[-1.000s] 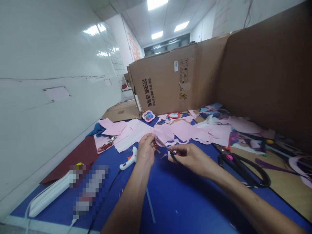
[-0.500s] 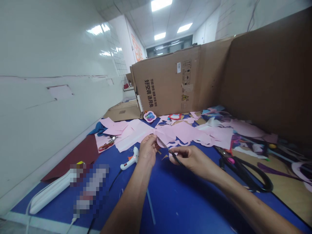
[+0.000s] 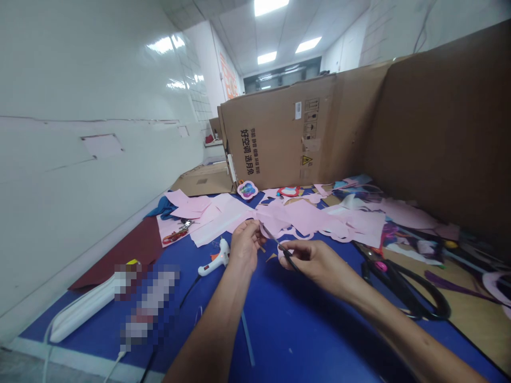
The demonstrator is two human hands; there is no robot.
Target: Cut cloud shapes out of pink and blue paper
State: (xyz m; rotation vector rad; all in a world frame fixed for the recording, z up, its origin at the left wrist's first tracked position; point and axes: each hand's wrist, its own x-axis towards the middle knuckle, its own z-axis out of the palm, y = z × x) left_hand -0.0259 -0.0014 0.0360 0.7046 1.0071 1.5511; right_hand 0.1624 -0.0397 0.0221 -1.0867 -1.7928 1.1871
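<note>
My left hand [image 3: 245, 246] is closed, thumb and fingers pinching the near edge of a pink sheet [image 3: 274, 215] that looks like paper or thin felt. With my right hand [image 3: 310, 259] I hold small scissors [image 3: 274, 239] by their black handle. Their thin metal blades point up and left and meet the pink edge beside my left fingertips. How far the blades are apart is too small to tell. A small pale pink piece shows at my right fingers, partly hidden. Left of my left wrist lies a white glue gun [image 3: 214, 261].
Large black-handled shears [image 3: 421, 287] lie right of my right forearm. Pink sheets [image 3: 307, 215] and scraps spread along the back of the blue table [image 3: 315, 335]. A cardboard box [image 3: 275, 141] walls off the far side. Further left are a white power strip [image 3: 85, 314] and red-handled pliers [image 3: 175, 235].
The view has shifted slightly, so most things appear a little further right. Both hands keep nearly the same pose, the scissors still at the pink edge.
</note>
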